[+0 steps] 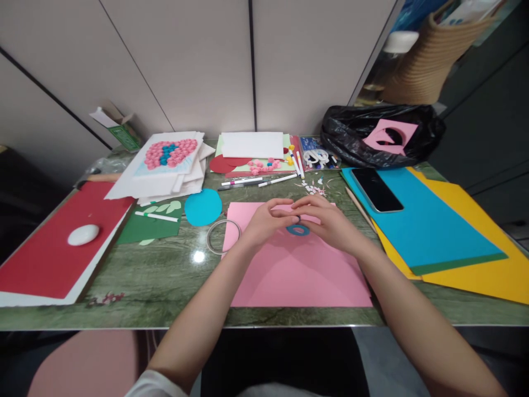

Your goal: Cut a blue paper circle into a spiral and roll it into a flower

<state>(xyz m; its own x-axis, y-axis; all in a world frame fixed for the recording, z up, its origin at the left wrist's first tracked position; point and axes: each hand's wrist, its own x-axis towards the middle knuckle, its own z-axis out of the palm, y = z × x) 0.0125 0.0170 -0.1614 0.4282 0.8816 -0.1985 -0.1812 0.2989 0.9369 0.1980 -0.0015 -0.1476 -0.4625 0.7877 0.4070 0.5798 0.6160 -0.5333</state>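
My left hand (268,221) and my right hand (326,220) meet above a stack of pink paper (297,275). The fingers of both are curled, and their tips come together around something small and dark that I cannot make out. Just under the fingertips shows a blue ring-shaped thing (298,230) with an oval opening; whether it is held or lies on the paper is unclear. Left of my left hand, a thin grey ring (210,242) overlaps the paper's edge. Beyond it lies a rough-cut bright blue paper circle (203,207).
Markers (278,180) and paper scraps (314,187) lie behind the pink stack. At right, a phone (377,190) rests on blue paper (430,226), beside a black plastic bag (347,135). A white oval object (83,235) sits on red paper (49,253) at left.
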